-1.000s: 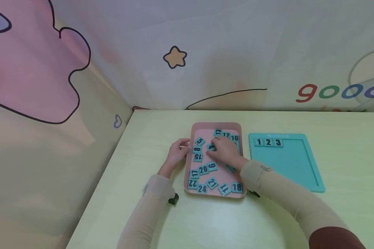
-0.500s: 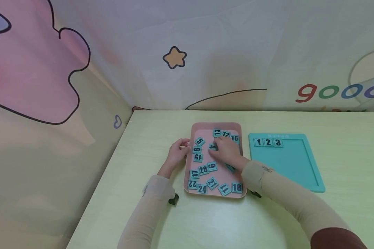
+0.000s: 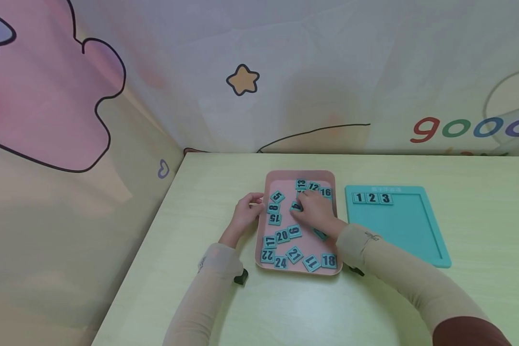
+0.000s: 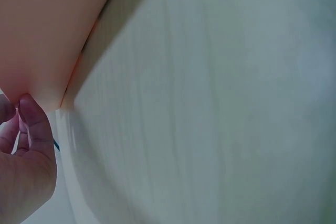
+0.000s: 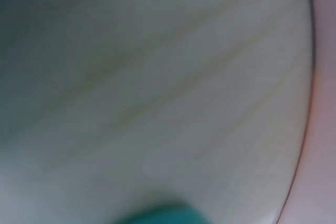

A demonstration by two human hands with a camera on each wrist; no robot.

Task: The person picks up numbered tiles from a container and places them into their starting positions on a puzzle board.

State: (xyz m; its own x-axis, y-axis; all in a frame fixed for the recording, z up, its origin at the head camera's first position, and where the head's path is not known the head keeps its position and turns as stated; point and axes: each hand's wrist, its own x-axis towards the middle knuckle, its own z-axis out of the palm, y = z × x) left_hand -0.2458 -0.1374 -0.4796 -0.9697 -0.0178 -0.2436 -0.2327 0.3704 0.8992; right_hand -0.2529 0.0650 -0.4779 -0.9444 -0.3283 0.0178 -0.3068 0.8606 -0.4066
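In the head view a pink tray (image 3: 299,175) holds several teal number tiles, scattered at various angles. My right hand (image 3: 317,209) is over its upper right part, with thumb and fingertips pinching the number 4 tile (image 3: 296,206). Tiles under that hand are partly hidden. At the tray's left side, my left hand (image 3: 245,210) holds the rim between thumb and fingers. The left wrist view shows the same hand (image 4: 30,156) with its fingertips at the pink tray edge (image 4: 39,85). The right wrist view does not show the right hand.
Right of the tray lies a teal board (image 3: 398,235), with tiles 1, 2 and 3 (image 3: 372,198) in a row at its upper left. Both stand on a pale wooden table (image 3: 302,307). Behind rises a wall covering (image 3: 311,96) with printed cartoons.
The number 4 tile has shifted slightly right and turned a little under my right fingers. That hand moved slightly right with it. My left hand and the tray have stayed put.
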